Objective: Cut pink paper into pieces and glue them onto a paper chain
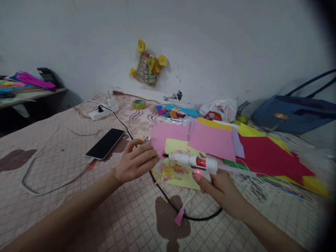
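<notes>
My right hand (219, 190) is wrapped round the handle of a white glue gun (183, 160), whose small light glows red; a glue stick (236, 168) sticks out of its back. The dark nozzle points left and meets a small pink paper piece (160, 154). My left hand (138, 159) pinches this piece at its fingertips; part of it is hidden by the fingers. Beneath the gun lies a pale yellow sheet (181, 182) strewn with pink and yellow scraps. A pink tassel (180, 217) on a white string rests in front, beside the gun's black cord (164, 192).
To the left are a phone (105, 143) on a white cable and a power strip (101, 113). Pink sheets (212, 138), red paper (267, 155) and white string (256, 189) lie right. Tape (139, 104), a plastic bag (219, 109) and a blue handbag (294, 113) stand along the wall.
</notes>
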`<move>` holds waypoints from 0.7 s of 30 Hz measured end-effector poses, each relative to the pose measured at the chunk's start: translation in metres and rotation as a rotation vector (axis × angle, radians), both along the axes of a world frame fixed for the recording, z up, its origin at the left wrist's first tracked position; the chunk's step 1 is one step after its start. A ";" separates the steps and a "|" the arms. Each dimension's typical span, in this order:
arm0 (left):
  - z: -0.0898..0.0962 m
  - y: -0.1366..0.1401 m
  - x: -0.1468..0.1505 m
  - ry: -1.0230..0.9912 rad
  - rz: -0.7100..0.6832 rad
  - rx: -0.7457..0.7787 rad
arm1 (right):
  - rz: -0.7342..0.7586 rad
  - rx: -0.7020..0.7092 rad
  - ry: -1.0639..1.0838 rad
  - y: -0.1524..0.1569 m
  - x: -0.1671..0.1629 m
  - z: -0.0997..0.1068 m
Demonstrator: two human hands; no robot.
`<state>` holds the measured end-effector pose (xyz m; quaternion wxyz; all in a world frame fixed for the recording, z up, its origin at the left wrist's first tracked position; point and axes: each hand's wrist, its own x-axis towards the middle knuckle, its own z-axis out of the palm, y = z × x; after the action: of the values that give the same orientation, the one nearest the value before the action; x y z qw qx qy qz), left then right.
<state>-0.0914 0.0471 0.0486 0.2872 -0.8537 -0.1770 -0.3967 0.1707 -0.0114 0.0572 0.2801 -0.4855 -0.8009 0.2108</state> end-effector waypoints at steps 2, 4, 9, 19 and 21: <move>-0.002 0.001 -0.001 -0.003 0.002 -0.022 | 0.022 -0.029 0.003 -0.001 0.000 0.000; -0.002 0.001 -0.002 0.003 0.002 -0.020 | 0.033 -0.037 -0.002 -0.002 0.000 0.001; -0.001 -0.002 -0.001 0.015 -0.009 -0.011 | 0.019 0.016 -0.015 -0.002 -0.004 0.004; -0.004 -0.002 -0.001 0.017 0.009 0.002 | 0.030 -0.012 -0.004 -0.002 -0.002 0.001; -0.003 -0.002 -0.001 0.022 0.002 0.008 | 0.031 -0.010 0.004 -0.003 -0.003 0.002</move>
<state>-0.0922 0.0447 0.0454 0.2928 -0.8568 -0.1733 -0.3875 0.1675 -0.0141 0.0597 0.2760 -0.4739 -0.8068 0.2201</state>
